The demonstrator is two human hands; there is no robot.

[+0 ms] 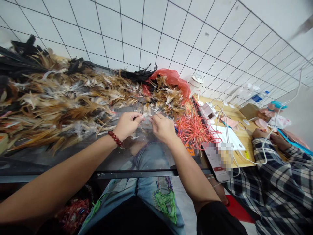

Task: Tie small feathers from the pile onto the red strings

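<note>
My left hand (127, 125), with a red bead bracelet on its wrist, and my right hand (162, 128) meet over a glass tabletop (73, 160). Both pinch a small pale feather (147, 115) between their fingertips, left hand on one end, right on the other. A long heap of brown, tan and black feathers (66, 101) lies just beyond the hands and stretches to the left. A tangle of red rubber bands (195, 129) lies right of my right hand.
A red plastic bag (171, 78) with feathers sits behind the heap. To the right is a wooden table (238, 114) with a white cup (195, 83), cables and a phone (216, 161). A person in a plaid sleeve (269, 169) rests a hand there.
</note>
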